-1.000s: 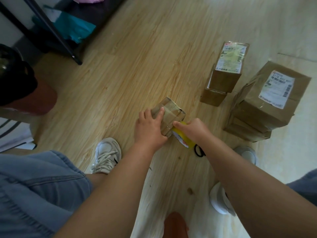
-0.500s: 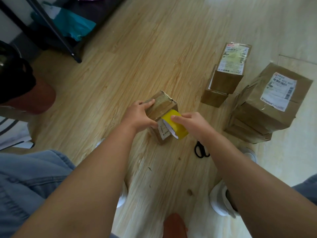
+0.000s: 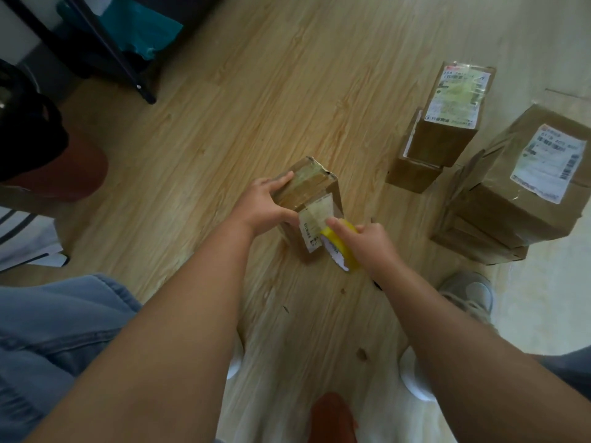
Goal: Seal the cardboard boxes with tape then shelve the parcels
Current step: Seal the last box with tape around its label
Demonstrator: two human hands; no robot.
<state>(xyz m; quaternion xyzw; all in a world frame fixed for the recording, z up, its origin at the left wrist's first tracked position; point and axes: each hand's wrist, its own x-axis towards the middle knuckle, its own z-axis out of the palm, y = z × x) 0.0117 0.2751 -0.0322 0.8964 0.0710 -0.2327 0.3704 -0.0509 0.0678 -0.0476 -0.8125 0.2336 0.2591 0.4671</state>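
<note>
Toward six o'clock moved the yellow tape roll (image 3: 350, 262), gripped by the right hand (image 3: 372, 247); the left hand (image 3: 262, 209) clamps the small brown cardboard box (image 3: 307, 190), seemingly light and stiff, at its top edges.

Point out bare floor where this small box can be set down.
Widest bare floor lies beyond the small box, between the black rack leg and the narrow labelled stack. The right is crowded: that stack stands beside the bigger stack, with a shoe nearby.

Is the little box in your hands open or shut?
Shut. The small box has top flaps flat under tape. The left hand grips it; the right hand holds a yellow tape roll against it.
</note>
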